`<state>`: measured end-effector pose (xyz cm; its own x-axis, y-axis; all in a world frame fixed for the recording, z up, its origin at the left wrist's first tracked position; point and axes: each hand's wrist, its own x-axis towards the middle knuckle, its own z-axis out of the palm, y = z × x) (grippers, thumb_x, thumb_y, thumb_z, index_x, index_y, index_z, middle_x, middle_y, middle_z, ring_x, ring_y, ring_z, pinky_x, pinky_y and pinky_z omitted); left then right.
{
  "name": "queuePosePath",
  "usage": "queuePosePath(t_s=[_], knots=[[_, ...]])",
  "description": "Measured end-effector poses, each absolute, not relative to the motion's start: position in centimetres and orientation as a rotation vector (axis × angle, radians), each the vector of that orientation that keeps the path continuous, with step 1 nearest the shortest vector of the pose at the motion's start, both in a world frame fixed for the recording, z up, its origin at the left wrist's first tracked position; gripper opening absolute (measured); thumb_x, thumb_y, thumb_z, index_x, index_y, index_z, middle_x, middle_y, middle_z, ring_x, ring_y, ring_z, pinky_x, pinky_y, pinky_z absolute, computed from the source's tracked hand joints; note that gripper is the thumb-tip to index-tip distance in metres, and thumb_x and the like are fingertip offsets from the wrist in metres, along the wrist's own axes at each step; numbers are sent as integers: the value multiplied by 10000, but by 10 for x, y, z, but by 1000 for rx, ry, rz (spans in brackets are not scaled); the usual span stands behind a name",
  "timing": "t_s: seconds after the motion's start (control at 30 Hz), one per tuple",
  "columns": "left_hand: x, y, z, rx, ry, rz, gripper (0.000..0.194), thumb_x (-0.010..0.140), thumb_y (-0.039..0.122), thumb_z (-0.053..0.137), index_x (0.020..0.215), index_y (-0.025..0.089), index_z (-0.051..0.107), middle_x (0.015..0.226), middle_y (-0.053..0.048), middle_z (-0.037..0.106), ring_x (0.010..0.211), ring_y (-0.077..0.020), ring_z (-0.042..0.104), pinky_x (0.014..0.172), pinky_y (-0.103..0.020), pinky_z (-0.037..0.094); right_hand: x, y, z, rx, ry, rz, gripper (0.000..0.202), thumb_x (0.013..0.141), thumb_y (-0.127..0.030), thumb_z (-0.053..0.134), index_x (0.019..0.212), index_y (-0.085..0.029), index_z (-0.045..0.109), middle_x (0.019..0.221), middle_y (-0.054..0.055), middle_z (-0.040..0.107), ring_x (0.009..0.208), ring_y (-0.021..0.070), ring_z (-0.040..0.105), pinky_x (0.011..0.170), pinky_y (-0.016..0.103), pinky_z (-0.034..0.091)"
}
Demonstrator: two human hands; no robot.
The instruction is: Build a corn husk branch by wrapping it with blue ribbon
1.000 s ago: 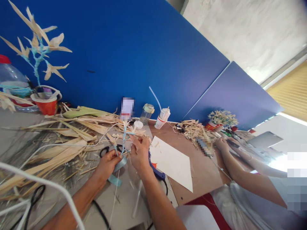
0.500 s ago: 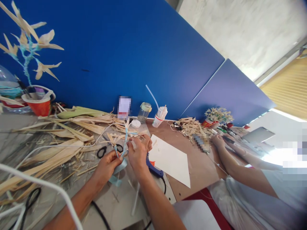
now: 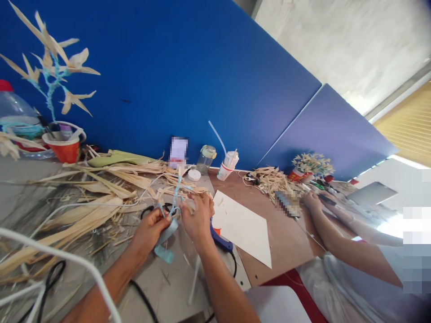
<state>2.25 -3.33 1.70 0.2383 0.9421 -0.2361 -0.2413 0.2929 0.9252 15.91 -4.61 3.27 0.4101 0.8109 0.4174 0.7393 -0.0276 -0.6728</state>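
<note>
My left hand (image 3: 155, 224) pinches the base of a small branching stem (image 3: 175, 195) wrapped in light blue tape. A loose end of blue tape (image 3: 164, 253) hangs below those fingers. Just to the right, my right hand (image 3: 198, 215) has bent fingers close to the stem; what lies between its fingertips is too small to make out. Behind my left hand, black scissor handles (image 3: 147, 210) are partly covered. A blue glue gun (image 3: 222, 242) lies beside my right wrist, partly hidden by it.
Dried husks (image 3: 101, 211) spread over the left side. A red cup (image 3: 65, 150) with a husk-flower branch (image 3: 52, 89), a jar (image 3: 206, 159) and a drink cup (image 3: 226, 168) line the blue partition. White card (image 3: 242, 229) lies right of my hands. A person's arms (image 3: 336, 229) rest farther right.
The view has shifted slightly, so the surroundings sit farther right. My left hand still pinches the stem, and the hanging tape has swung a little. My right hand stays close to the stem.
</note>
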Motion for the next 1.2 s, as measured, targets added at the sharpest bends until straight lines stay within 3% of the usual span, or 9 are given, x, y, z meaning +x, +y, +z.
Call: queuePosePath(t_s=[0.07,0.23,0.43,0.53,0.73,0.83,0.97,1.2], knots=[[19,-32,18,856,974,1013,353,537,397,816,714,169,610,572,39,594,510,-107,499,515,-230,382,164,-47,32,-1756,-1405,113,332,782,-194,641,1103,-236,714,1177,118,625,1191,329,482,1021,549,314],[15,-30,20,704,925,1010,324,538,316,833,715,178,598,545,50,572,488,-110,531,506,-228,417,180,-41,26,-1682,-1383,272,227,847,-211,570,945,-237,772,1051,86,694,1082,267,594,1011,488,387],[18,-31,21,705,870,910,309,515,284,849,679,177,610,567,29,610,491,-117,534,525,-245,428,184,-32,13,-1487,-1361,472,327,848,-243,605,1154,-221,716,1222,106,678,1155,239,613,1020,433,450],[20,-33,20,757,894,852,324,516,332,851,681,170,626,562,25,611,482,-107,511,505,-229,393,184,-31,14,-1463,-1434,511,266,831,-244,650,1076,-225,751,1215,97,686,1188,240,597,1052,437,426],[21,-33,17,833,914,848,371,510,384,856,697,163,625,554,32,597,477,-92,489,501,-214,365,185,-30,15,-1504,-1404,494,103,790,-205,678,815,-226,775,1020,57,738,1018,233,661,942,409,494],[22,-33,18,823,930,849,389,498,397,855,688,175,598,529,40,580,452,-97,480,487,-221,357,184,-28,11,-1565,-1325,361,104,777,-241,688,833,-230,775,1027,73,731,1059,262,635,949,446,479],[23,-33,17,836,936,865,403,488,411,851,685,181,585,516,47,567,442,-103,478,484,-226,354,184,-27,9,-1540,-1280,347,148,795,-282,663,864,-228,781,895,66,740,993,269,642,894,423,498],[23,-32,13,871,962,854,398,497,421,843,694,170,605,530,44,584,465,-101,494,500,-225,369,186,-28,11,-1544,-1284,377,151,784,-240,635,837,-225,775,865,41,734,956,253,643,892,396,489]])
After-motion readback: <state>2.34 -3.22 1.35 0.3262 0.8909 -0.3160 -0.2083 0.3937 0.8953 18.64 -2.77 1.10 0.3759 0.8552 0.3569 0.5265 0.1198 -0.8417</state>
